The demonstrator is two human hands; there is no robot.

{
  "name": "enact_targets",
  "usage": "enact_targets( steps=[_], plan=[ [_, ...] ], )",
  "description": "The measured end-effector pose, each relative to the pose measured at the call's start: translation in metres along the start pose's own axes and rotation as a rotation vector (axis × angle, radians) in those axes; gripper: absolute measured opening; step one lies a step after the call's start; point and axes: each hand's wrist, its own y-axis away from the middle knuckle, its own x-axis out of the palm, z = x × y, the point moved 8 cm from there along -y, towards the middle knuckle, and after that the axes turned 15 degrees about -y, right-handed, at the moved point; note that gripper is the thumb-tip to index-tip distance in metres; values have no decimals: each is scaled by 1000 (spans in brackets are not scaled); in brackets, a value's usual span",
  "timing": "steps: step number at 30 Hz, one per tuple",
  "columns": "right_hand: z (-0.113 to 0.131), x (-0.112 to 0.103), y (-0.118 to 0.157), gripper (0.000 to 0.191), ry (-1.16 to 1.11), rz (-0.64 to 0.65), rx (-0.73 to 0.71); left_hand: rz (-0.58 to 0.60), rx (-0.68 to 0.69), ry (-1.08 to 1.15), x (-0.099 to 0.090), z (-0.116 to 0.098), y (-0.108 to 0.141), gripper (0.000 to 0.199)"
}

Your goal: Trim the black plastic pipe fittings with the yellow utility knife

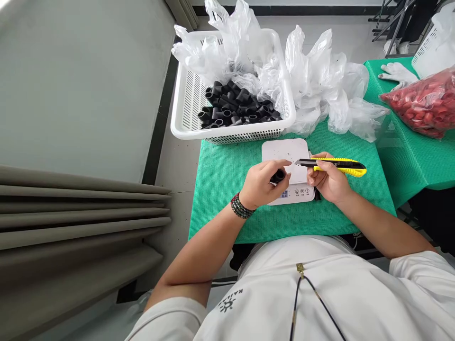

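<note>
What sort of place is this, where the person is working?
Probably a small workshop or light-production room: a white plastic basket holds black plastic pipe fittings, and a yellow utility knife is in use above a digital scale on a green mat.

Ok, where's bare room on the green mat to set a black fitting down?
Bare green mat runs left of the white scale, between the basket rim and the left hand. A smaller patch lies right of the right hand, below the plastic bags. It's crowded around the scale, where both hands work.
</note>
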Motion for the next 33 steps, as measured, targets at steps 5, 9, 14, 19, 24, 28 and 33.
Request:
enact_targets(
  steps=[5, 9, 14, 19, 24, 28, 33],
  plan=[
    [-1, -1, 0, 33, -11, -4, 11, 28, 41, -26, 5, -2, 2, 22],
    [-2, -2, -1, 32, 1, 1, 16, 30, 52, -10, 6, -2, 3, 22],
    [-2, -2, -1, 30, 7, 14, 18, 51, 60, 4, 9, -3, 3, 21],
    [-2, -3, -2, 30, 12, -1, 19, 39, 82, 5, 7, -5, 2, 20],
    [-3, -4, -2, 33, 17, 6, 26, 95, 59, -24, 10, -2, 3, 18],
    [-3, -5, -2, 32, 15, -6, 28, 88, 61, 1, 10, -3, 2, 18],
    [-2, -3, -1, 33, 12, -18, 30, 71, 72, -10, 8, -4, 2, 18]
  ],
)
